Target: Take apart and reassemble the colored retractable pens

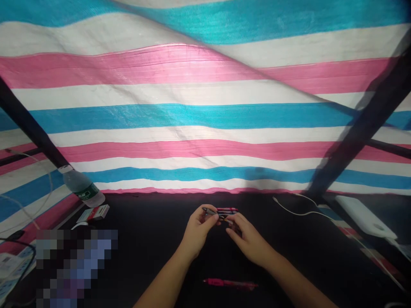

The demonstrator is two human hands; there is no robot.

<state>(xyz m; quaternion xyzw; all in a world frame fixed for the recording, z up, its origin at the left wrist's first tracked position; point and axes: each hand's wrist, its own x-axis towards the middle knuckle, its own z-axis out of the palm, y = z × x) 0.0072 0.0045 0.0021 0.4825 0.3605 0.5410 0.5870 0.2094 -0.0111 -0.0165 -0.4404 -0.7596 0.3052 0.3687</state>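
Note:
Between my fingers is a slim dark pen [209, 211], slanting down to the right. My left hand [199, 233] is closed in a pinch around its darker barrel. The fingertips of my right hand [245, 237] are closed on the pen's thin, pale end [229, 221]; I cannot tell whether that end is a separate piece. Just beyond my fingers several pens [228, 210], red and blue among them, lie side by side, partly hidden by my hands. Nearer to me, a pink pen [229, 283] lies crosswise on the black tabletop [154, 239], below my wrists.
At the left back a clear bottle [82, 186] with a green label leans beside a small box [98, 212]. A blurred-out patch [77, 269] covers the left front. On the right are a white device [366, 216] and a white cable [298, 213]. Striped sheeting [199, 115] hangs behind.

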